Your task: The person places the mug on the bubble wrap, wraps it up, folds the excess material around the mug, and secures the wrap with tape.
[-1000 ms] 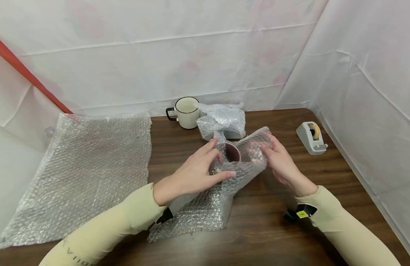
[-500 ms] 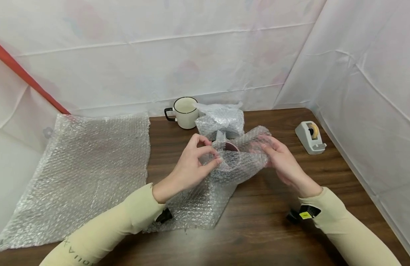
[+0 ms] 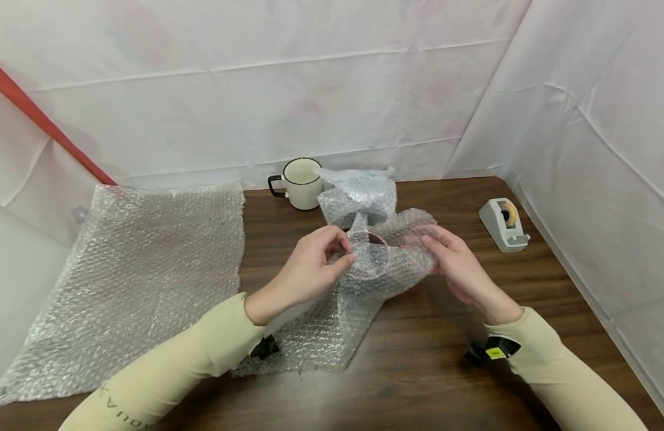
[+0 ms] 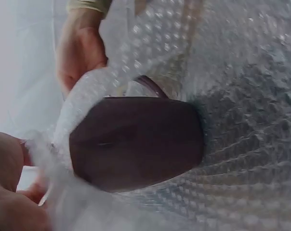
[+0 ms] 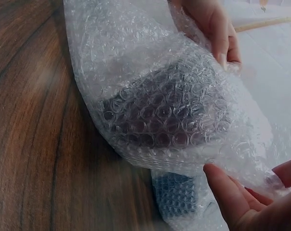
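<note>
White cloth with faint pink flowers (image 3: 256, 108) hangs behind and to the right of your brown wooden table (image 3: 428, 371), and a red strip (image 3: 46, 123) slants down it at the far left. On your left, a large bubble wrap sheet (image 3: 143, 299) lies flat, partly crossed in view by your left sleeve (image 3: 181, 365). Toward the back stand a white mug (image 3: 303, 188) with a black rim and handle, and just beside it a wrapped bundle (image 3: 361, 194); you cannot tell whether they touch. That bundle crowds the space right behind your work. Your tape dispenser (image 3: 505, 226) sits well apart, near the right edge.

Between your hands, the dark cup (image 4: 136, 142) is inside the loose bubble wrap (image 3: 358, 323), its mouth partly covered. Your left hand (image 3: 312, 266) pinches the wrap's edge between thumb and curled fingers; your right hand (image 3: 463, 266) grips the gathered far side, thumb on top, some fingers hidden behind the film.
</note>
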`<state>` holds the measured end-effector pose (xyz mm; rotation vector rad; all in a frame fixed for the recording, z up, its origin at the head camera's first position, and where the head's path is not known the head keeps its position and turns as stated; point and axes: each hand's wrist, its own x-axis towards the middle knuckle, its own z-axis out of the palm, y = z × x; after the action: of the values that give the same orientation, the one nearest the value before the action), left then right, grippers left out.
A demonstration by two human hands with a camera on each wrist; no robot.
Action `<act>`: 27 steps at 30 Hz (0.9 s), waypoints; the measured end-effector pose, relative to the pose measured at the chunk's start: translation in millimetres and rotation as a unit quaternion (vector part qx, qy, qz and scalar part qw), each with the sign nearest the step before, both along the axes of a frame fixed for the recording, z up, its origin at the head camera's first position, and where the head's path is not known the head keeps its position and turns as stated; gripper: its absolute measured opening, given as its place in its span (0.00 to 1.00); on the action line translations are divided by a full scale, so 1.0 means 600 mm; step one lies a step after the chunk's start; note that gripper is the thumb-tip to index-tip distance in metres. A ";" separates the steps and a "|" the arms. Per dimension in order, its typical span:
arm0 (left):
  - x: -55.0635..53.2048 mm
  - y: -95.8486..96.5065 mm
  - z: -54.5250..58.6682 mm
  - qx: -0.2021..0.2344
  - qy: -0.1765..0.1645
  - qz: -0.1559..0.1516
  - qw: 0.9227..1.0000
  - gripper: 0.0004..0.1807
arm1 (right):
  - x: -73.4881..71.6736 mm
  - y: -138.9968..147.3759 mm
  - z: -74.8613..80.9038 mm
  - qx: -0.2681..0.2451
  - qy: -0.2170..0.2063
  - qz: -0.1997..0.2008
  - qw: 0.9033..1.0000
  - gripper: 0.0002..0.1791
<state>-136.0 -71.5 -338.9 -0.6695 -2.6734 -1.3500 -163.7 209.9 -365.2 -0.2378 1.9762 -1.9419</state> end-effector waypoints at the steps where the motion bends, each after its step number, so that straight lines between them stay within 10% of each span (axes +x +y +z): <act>1: 0.000 0.001 -0.002 0.002 0.011 0.000 1.000 0.09 | 0.000 0.000 0.001 0.003 0.001 -0.001 1.000 0.24; 15: -0.010 -0.001 -0.020 -0.131 0.115 -0.076 0.982 0.12 | 0.012 -0.011 0.010 0.091 0.156 0.026 0.983 0.21; 22: -0.026 -0.006 -0.024 -0.031 0.053 -0.120 0.991 0.17 | 0.030 -0.033 0.009 0.133 0.343 0.118 0.922 0.21; 27: -0.035 -0.007 -0.026 0.054 -0.020 -0.164 0.985 0.31 | 0.037 -0.049 0.007 0.181 0.385 0.175 0.888 0.22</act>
<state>-157.2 -75.9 -354.8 -1.1200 -2.5778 -1.5834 -141.4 180.6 -361.3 -1.3281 2.4705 -1.2976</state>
